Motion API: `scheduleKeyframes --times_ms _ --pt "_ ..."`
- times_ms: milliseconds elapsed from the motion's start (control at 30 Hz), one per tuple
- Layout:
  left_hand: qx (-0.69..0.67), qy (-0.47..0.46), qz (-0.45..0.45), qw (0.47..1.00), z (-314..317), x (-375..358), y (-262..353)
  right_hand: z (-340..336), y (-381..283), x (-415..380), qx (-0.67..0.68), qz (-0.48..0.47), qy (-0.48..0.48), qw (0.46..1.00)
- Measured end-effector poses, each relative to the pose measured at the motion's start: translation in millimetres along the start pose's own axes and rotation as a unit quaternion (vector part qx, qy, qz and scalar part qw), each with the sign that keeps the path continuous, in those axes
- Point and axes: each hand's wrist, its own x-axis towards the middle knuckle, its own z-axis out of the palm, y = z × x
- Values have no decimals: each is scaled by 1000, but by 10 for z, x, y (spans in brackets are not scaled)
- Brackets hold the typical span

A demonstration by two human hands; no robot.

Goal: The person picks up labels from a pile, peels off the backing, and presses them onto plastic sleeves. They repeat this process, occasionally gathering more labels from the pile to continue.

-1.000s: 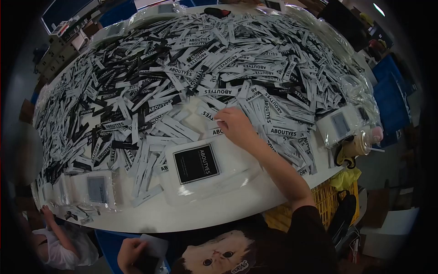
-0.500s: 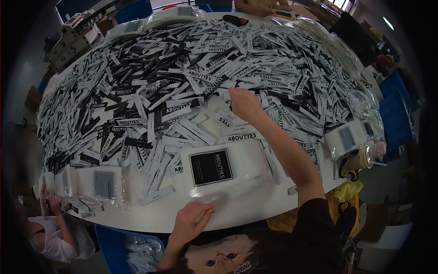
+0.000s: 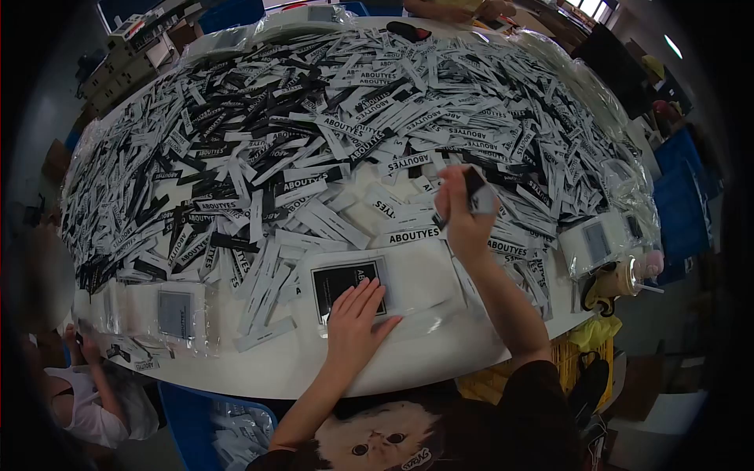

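My right hand (image 3: 462, 213) is raised over the table, gripping a small black-and-white label strip (image 3: 476, 191) picked from the heap. My left hand (image 3: 355, 316) lies flat, fingers apart, on a clear plastic bag (image 3: 416, 276) holding a black ABOUTYES card (image 3: 334, 280), near the table's front edge. A huge heap of black and white ABOUTYES label strips (image 3: 353, 125) covers most of the white table (image 3: 440, 357).
A second bagged stack (image 3: 177, 312) lies at the front left, a third bagged stack (image 3: 595, 239) at the right edge. A drink cup (image 3: 620, 273) stands at the right rim. Another person's hand and sleeve (image 3: 86, 385) show at the lower left. Blue bins sit below.
My right hand has lifted a label strip out of the heap and drawn back toward me. My left hand came up from below the table edge and landed flat on the bag.
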Motion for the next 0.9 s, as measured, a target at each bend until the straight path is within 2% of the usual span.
scheduleKeyframes --times_ms 33,100,167,233,267,300,367,400,433,467,500,533,600,633,700,733,800,833,900 --pt "-10 -5 -7 1000 -20 15 10 -125 -166 -242 79 89 29 992" --pt "-12 -12 -5 1000 -55 26 3 -404 -315 -805 151 63 0 987" --pt "-17 -19 -2 1000 -34 28 -3 -464 -409 -1242 150 20 -5 988" --pt "-54 36 -42 997 -2 10 -2 -524 -356 -1513 -23 16 1 1000" --pt "-41 47 -36 997 -15 14 11 -563 -339 -1675 -49 99 44 993" --pt "-43 42 -35 998 -37 12 30 -579 -365 -1780 -52 101 48 992" --pt "-87 -2 -132 988 -69 6 64 -560 -416 -1962 116 238 156 952" --pt "-78 33 -97 992 -38 17 43 -501 -443 -2087 64 179 196 962" --pt "-77 33 -97 992 -29 12 34 -475 -426 -2073 -9 43 134 990" --pt "-73 37 -110 991 -30 19 21 -465 -390 -2048 -80 -96 68 990" --pt "-69 40 -123 989 -43 21 12 -496 -349 -2078 -140 -53 -1 989" --pt "-68 40 -122 989 -88 11 15 -545 -276 -2191 -138 -54 0 989" --pt "-145 -25 -282 948 -229 31 44 -614 -107 -2381 -79 121 -82 986" --pt "-143 -21 -283 948 -309 13 101 -566 -126 -2334 -76 120 -86 986" --pt "-225 29 -262 938 -472 -85 208 -392 -218 -2279 46 180 51 981" --pt "-223 26 -262 938 -492 -126 215 -390 -203 -2303 47 182 54 981" --pt "-148 38 -6 988 -489 -205 239 -430 -168 -2300 94 270 30 958" --pt "-146 -3 25 989 -460 -279 256 -416 -185 -2273 94 273 30 957" --pt "-124 -65 54 989 -356 -392 285 -342 -245 -2097 206 388 0 898"
